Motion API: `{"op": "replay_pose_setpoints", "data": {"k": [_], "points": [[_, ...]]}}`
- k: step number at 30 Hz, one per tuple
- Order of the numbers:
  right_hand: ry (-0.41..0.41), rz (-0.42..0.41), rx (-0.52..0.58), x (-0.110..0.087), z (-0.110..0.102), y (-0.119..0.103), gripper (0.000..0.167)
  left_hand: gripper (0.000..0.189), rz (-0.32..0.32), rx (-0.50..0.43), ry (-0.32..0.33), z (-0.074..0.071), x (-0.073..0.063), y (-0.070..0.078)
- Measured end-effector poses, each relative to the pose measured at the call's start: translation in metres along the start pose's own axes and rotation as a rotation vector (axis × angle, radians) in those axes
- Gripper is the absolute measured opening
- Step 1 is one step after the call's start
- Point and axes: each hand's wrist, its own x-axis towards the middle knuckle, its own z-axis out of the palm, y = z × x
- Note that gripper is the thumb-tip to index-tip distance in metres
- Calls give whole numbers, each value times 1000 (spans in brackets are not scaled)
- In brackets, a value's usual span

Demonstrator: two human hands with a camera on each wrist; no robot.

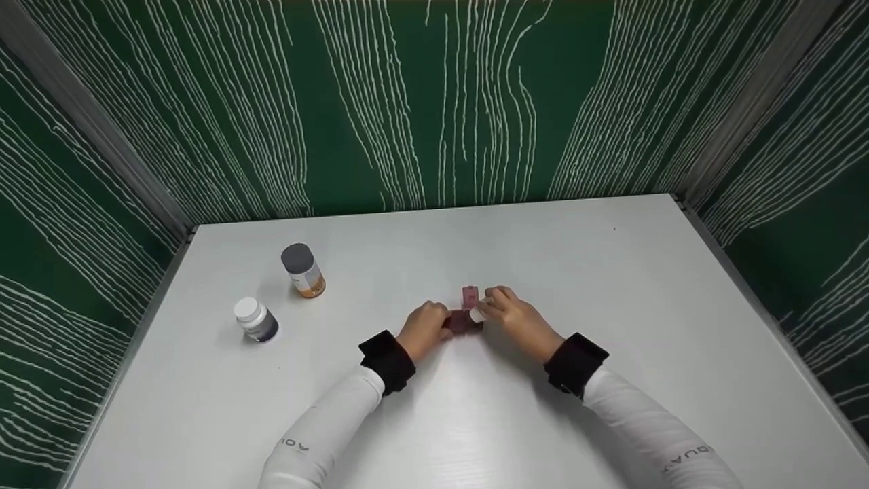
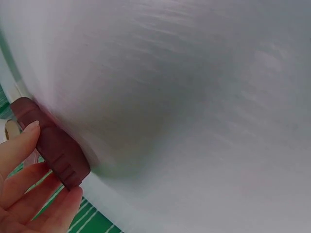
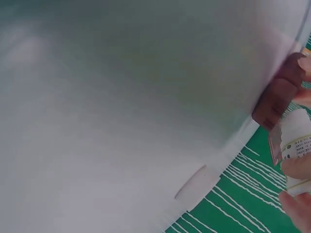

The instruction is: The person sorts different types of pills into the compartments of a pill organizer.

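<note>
From here, my left grip [image 1: 426, 327] pinches the red box [image 1: 463, 323] by its left end; my right grip [image 1: 520, 319] holds a white bottle [image 3: 296, 130] near the other.

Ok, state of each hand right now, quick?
Left hand: holding the dark red, oblong plastic-looking case.
Right hand: holding the small white, cylindrical bottle with printed label.

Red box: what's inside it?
I can't make out any contents: the white bottle hides part of the red box, and what shows is too small and dark.
</note>
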Motion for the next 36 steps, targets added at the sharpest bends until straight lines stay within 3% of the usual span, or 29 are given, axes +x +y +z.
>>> {"op": "replay_pose_setpoints", "data": {"k": [12,22,26,30,36], "points": [[-3,-97,-130,7,-5,-2,36,15,-12,14,-23,-1,-1,1],[33,-86,-80,5,1,-2,37,16,-1,10,-14,0,-1,0],[17,4,15,2,0,-1,43,15,2,3,-10,-1,-2,1],[-13,183,193,-2,-1,1,42,14,3,-2,-2,-1,-1,1],[-64,470,606,-7,-3,7,40,17,-8,-38,5,-1,-2,0]]}}
